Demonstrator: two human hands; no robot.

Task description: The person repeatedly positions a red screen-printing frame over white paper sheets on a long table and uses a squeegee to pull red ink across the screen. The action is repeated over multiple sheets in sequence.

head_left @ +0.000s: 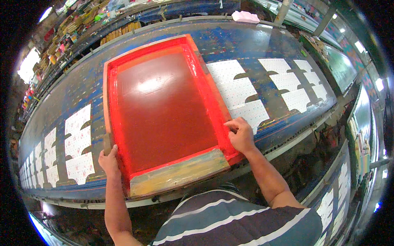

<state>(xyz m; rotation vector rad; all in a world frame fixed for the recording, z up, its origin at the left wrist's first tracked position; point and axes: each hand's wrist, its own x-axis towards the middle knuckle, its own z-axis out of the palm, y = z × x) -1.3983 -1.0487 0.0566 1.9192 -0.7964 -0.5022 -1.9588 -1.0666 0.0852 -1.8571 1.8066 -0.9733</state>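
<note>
A large screen printing frame [164,104] with a dark red mesh and bright red borders lies across the long table in front of me. Its near end has a tan, smeared strip. My left hand [110,160] is closed on the frame's left side near the front corner, thumb on the edge. At the right side, my right hand [241,135] grips the rim with curled fingers; part of its grip is hidden. White cut fabric pieces [78,141] with reddish prints lie left of the frame. To its right are white pieces [234,88] with small bluish dots, partly covered by the frame.
The blue, paint-stained table [98,76] runs far to both sides. More white pieces [285,80] lie in rows farther right. A pink block [245,17] sits at the far edge. Behind stands a cluttered shelf [74,30]; another table with white pieces [328,205] is at lower right.
</note>
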